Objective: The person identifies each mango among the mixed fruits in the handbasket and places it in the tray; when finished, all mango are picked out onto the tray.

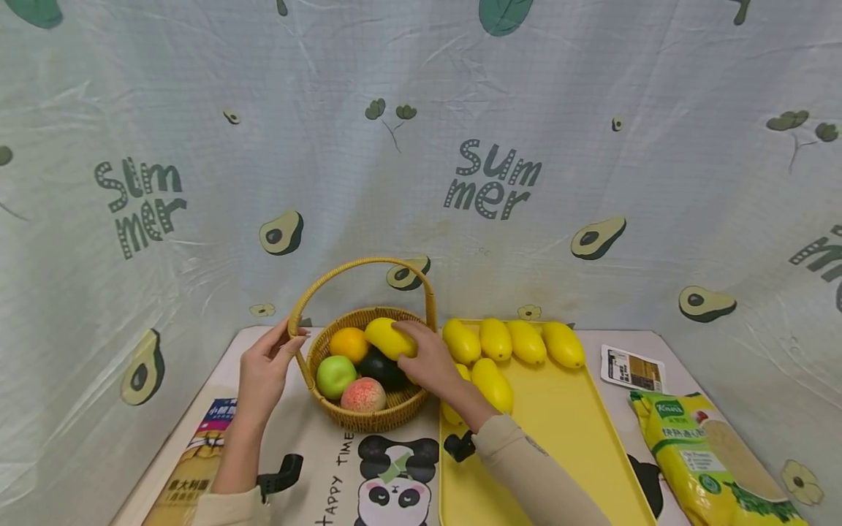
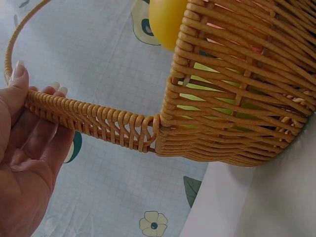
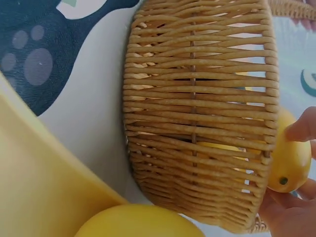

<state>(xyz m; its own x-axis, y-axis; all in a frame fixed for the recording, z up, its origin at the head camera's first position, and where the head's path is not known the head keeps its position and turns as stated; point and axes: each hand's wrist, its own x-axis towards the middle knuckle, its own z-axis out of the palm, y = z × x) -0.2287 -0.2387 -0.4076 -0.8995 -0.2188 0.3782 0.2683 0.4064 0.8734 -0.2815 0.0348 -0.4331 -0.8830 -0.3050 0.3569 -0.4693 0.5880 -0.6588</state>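
Note:
A wicker basket (image 1: 368, 421) with a tall arched handle (image 1: 368, 261) stands at the back of the table. My left hand (image 1: 262, 372) pinches the handle's left side between thumb and fingers, as the left wrist view shows around the woven handle (image 2: 98, 114). In my right hand (image 1: 430, 361) is a yellow mango (image 1: 387, 335), gripped at the basket's right rim above the other fruit. The right wrist view shows thumb and fingers around the mango (image 3: 292, 165). Inside lie an orange (image 1: 349, 343), a green apple (image 1: 336, 377), a peach (image 1: 364, 395) and a dark avocado (image 1: 381, 369).
A yellow tray (image 1: 559, 438) lies right of the basket, with several mangoes (image 1: 526, 342) at its back and left. Beyond it are a yellow Knorr bag (image 1: 710, 460) and a small packet (image 1: 633, 369). A pasta package (image 1: 191, 467) lies at left. A printed curtain (image 1: 368, 183) hangs behind.

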